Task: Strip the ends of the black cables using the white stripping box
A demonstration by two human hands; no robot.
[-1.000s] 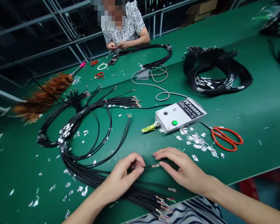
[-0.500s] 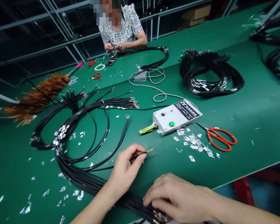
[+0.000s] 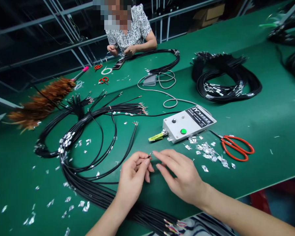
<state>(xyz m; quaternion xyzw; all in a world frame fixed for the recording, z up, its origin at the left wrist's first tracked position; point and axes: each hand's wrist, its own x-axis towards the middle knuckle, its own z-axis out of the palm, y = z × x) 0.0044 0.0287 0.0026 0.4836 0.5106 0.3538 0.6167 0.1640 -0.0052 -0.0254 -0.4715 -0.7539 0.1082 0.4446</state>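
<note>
My left hand (image 3: pixel 132 172) is closed in a pinch on the end of a black cable (image 3: pixel 149 156), whose stripped tip pokes out past thumb and forefinger. Just right of that tip, my right hand (image 3: pixel 180 173) has its fingers stretched out, thumb apart from the forefinger, with nothing seen between them. The forefinger is close to the wire tip; whether it touches I cannot tell. Under my left wrist runs a bundle of black cables (image 3: pixel 88 193), curving back to the left, its near ends showing coloured, stripped wires (image 3: pixel 173 226) at the table's front edge.
Beyond my hands lies a grey box (image 3: pixel 184 127) with a green button and a yellow-green clip (image 3: pixel 157 137). Red-handled scissors (image 3: pixel 237 147) and foil scraps (image 3: pixel 208 152) lie to the right. Coiled cables (image 3: pixel 226 78), a feather duster (image 3: pixel 44 101) and a co-worker (image 3: pixel 127 36) are farther back.
My right hand has risen from the stripped cable ends at the front edge to beside the wire tip. The left hand keeps its cable, whose copper strands now show less.
</note>
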